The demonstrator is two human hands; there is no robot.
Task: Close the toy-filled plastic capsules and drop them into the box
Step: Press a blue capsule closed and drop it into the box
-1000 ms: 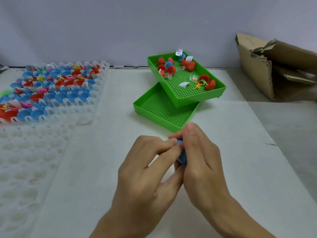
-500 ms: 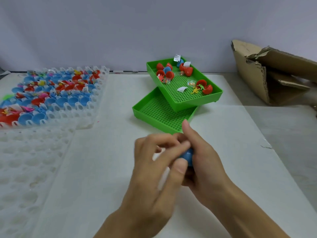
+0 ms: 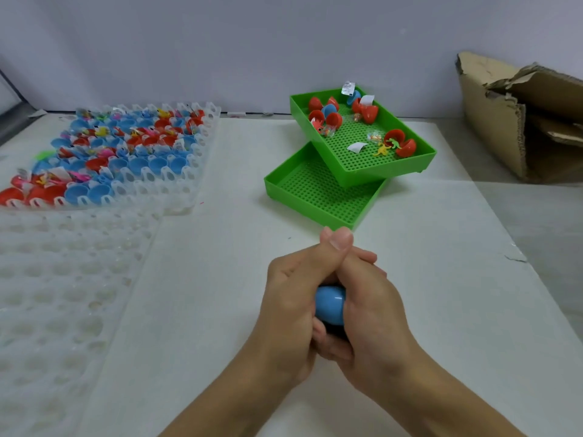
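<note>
Head view looks forward and down, close over the table.

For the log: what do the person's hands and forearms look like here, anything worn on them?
Both are bare. The left hand and right hand show no gloves, rings or watch, and no sleeve shows on either forearm up to the picture's bottom edge. Fingernails look short and unpainted.

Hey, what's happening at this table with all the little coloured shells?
A person is squeezing a blue plastic capsule between the left hand and right hand, both clasped round it, apparently pressing it closed. Open red and blue capsules with tiny toys wait in the upper green perforated tray and the clear plastic holder tray. The torn cardboard box sits at the far right.
</note>
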